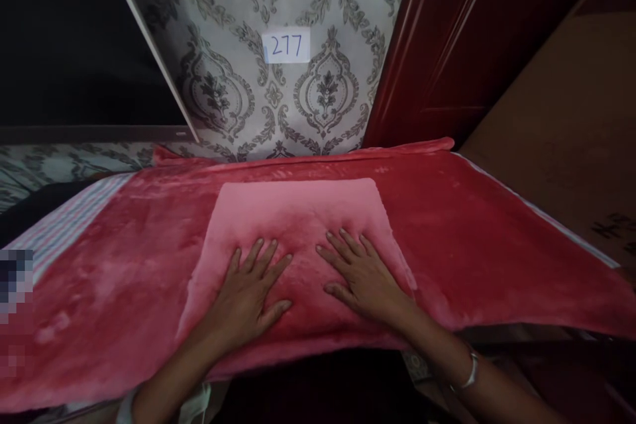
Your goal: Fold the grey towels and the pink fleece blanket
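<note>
A pink rectangular cloth [298, 202] lies flat on a red plush blanket [477, 238]. My left hand [251, 295] rests palm down on the left half of this cloth, its fingers spread and pointing away from me. On the right half, my right hand [360, 275] also lies flat, fingers apart. A gap of pink cloth separates the two hands, and neither one grips anything. The palms hide parts of the cloth beneath them. A light bracelet [471, 371] circles my right wrist.
Behind the blanket stands a wall [273, 106] with patterned paper and a white label [287, 45] reading 277. To the left is a dark screen [74, 40]. A dark red wooden panel [447, 33] and a brown cardboard box [561, 119] stand at the right.
</note>
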Demonstrator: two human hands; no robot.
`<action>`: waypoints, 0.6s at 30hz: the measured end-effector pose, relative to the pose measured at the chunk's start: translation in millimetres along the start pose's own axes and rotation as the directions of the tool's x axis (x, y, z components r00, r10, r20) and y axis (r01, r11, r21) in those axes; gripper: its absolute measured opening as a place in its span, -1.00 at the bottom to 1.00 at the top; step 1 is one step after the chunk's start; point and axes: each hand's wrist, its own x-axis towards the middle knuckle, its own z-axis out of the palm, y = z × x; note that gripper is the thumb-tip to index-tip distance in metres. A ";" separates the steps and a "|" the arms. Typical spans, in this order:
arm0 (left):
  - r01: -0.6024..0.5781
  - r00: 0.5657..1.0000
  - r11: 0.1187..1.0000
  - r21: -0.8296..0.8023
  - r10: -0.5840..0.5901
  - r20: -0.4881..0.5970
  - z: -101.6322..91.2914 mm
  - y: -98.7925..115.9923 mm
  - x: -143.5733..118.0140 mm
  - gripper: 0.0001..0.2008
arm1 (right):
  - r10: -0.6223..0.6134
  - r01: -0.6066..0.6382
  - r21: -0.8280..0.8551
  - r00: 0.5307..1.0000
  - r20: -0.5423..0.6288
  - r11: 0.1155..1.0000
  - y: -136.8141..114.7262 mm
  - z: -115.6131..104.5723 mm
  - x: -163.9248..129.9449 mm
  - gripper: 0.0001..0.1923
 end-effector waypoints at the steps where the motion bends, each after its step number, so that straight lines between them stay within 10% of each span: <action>1: 0.002 1.000 1.000 0.003 -0.002 -0.002 -0.3 0.2 -0.5 -0.28 | -0.001 0.001 0.003 1.000 0.005 1.000 1.3 -1.2 -0.6 -0.32; 18: 0.184 0.982 0.982 0.032 -0.183 -0.045 -12.1 -34.4 -14.7 -0.40 | 0.428 -0.331 0.509 0.900 -0.082 0.795 86.1 9.9 -56.5 -0.30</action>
